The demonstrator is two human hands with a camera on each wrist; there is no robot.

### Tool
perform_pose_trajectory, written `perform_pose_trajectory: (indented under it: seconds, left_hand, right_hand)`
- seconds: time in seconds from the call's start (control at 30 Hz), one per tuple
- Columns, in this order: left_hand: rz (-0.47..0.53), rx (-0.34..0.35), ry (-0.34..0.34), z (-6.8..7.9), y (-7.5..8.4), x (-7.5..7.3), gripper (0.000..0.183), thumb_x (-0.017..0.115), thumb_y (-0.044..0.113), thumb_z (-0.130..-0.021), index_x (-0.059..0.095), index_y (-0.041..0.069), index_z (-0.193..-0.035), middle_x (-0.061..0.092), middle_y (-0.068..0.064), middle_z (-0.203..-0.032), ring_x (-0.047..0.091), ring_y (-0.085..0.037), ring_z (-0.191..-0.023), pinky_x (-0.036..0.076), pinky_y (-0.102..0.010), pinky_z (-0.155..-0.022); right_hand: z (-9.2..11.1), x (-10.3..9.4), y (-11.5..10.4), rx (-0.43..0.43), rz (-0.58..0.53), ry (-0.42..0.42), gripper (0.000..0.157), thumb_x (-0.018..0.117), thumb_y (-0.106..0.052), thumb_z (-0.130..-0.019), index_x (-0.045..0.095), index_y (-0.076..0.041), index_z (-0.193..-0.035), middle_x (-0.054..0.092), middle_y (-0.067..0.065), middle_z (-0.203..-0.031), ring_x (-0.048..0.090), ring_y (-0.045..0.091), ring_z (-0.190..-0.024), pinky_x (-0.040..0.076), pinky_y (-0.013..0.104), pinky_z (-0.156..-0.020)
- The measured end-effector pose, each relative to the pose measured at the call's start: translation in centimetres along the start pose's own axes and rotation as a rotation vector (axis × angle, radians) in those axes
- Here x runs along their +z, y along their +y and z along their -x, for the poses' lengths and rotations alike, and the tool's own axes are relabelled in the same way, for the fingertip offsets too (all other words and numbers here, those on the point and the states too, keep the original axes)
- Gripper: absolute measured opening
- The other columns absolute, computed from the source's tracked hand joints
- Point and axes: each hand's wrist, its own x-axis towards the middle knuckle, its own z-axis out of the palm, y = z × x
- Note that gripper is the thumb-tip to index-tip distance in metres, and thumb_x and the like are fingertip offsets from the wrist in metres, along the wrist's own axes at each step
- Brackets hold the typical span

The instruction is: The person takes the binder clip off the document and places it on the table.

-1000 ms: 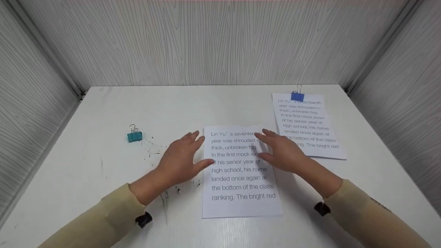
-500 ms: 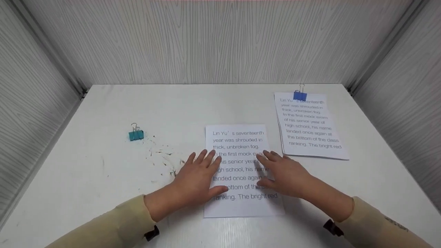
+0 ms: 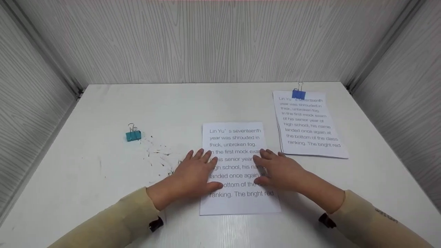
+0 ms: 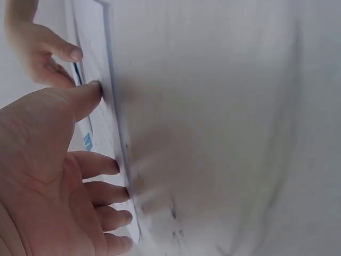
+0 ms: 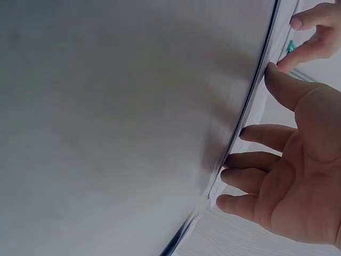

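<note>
Since a second ago, lowered left hand [image 3: 193, 173], fingers apart, to the left side of the pages [image 3: 237, 162], well short of the far edge of the bench [image 3: 179, 103]; likewise right hand [image 3: 284, 172], fingers apart, to their right. Probably steadying them now.

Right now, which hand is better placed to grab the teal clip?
Probably the left hand. It's at the left edge of the nearer stack, on the same side as the teal clip; the right hand, at the opposite edge, would likely have to reach across.
</note>
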Motion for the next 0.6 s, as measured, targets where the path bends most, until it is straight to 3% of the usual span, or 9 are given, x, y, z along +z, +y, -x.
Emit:
perform_pose_trajectory:
  seconds: [0.3, 0.6]
  left_hand:
    - [-0.040, -0.034, -0.043, -0.1, -1.6, -1.4, 0.090, 0.064, 0.063, -0.098, 0.042, 0.004, -0.162, 0.033, -0.021, -0.169, 0.024, -0.042, -0.158, 0.015, -0.059, -0.128]
    - [0.012, -0.074, -0.027, 0.7, -5.0, -1.3, 0.088, 0.062, 0.061, -0.100, 0.037, 0.007, -0.165, 0.028, -0.017, -0.172, 0.017, -0.043, -0.160, 0.011, -0.059, -0.129]
  right_hand:
    - [-2.5, -0.6, -1.0, -0.028, -0.012, -0.001, 0.078, 0.076, -0.046, -0.097, 0.050, -0.008, -0.159, 0.040, 0.022, -0.165, 0.035, 0.040, -0.154, 0.029, 0.062, -0.123]
    - [-5.3, -0.8, -2.9, -0.024, -0.029, -0.028, 0.080, 0.071, -0.049, -0.100, 0.043, -0.010, -0.163, 0.032, 0.019, -0.170, 0.028, 0.036, -0.158, 0.024, 0.057, -0.127]
